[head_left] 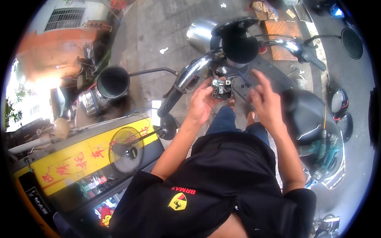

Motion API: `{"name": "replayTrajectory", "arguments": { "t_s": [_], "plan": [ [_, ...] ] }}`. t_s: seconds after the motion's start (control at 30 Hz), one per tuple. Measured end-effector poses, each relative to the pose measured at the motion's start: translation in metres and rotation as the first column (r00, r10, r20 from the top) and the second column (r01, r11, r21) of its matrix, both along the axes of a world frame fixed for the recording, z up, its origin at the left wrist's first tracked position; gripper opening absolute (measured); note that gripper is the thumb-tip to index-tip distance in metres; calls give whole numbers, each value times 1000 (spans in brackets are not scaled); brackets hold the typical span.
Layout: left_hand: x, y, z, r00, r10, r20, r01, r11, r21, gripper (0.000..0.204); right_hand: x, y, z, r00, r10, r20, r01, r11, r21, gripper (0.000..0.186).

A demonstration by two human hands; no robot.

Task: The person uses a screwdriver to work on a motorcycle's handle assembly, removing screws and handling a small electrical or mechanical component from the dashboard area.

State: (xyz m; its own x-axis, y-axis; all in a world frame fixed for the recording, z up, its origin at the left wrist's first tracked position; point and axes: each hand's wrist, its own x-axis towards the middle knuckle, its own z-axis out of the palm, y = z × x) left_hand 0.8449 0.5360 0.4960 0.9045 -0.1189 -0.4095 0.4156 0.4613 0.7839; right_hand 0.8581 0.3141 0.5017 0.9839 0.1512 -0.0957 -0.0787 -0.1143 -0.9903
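Note:
In front of me my left hand (200, 104) grips a small black boxy electrical part (221, 89), its metal contacts and terminals facing up. My fingers wrap its left side and lower edge. To the right of it my right hand (265, 102) is raised, the index finger stretched out and the other fingers loosely bent. I see nothing held in it, and it does not touch the part. Just beyond both hands stands a scooter with chrome handlebars (200, 67) and a round black instrument housing (239, 47). Thin blue wires (243, 78) show near its column.
The scooter's black seat (303, 113) lies to my right, with green power tools (322, 152) behind it. Round mirrors (113, 82) stick out on both sides. A standing fan (127, 150) and a yellow signboard (67, 168) are at my left. Grey paving (164, 29) stretches ahead.

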Motion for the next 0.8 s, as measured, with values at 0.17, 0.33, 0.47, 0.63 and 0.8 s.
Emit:
{"name": "replayTrajectory", "arguments": {
  "t_s": [0.17,0.33,0.47,0.63,0.8],
  "plan": [
    [-1,2,-5,1000,21,10,-20,998,-60,48,12,-10,2,994,-100,44,88,971,221,22],
    [-3,12,-8,1000,-8,13,9,992,-126,49,11,18,-2,998,-42,-56,61,911,409,18],
    [0,24,-10,997,-73,14,74,985,-156,47,-2,47,0,984,43,-170,26,924,383,21],
    [4,30,-20,997,-77,-15,70,960,-272,44,-17,65,1,984,-31,-174,93,928,361,26],
    [7,37,-25,992,-126,-16,117,956,-270,45,-24,73,5,979,-135,-150,171,949,266,25]
  ]
}}
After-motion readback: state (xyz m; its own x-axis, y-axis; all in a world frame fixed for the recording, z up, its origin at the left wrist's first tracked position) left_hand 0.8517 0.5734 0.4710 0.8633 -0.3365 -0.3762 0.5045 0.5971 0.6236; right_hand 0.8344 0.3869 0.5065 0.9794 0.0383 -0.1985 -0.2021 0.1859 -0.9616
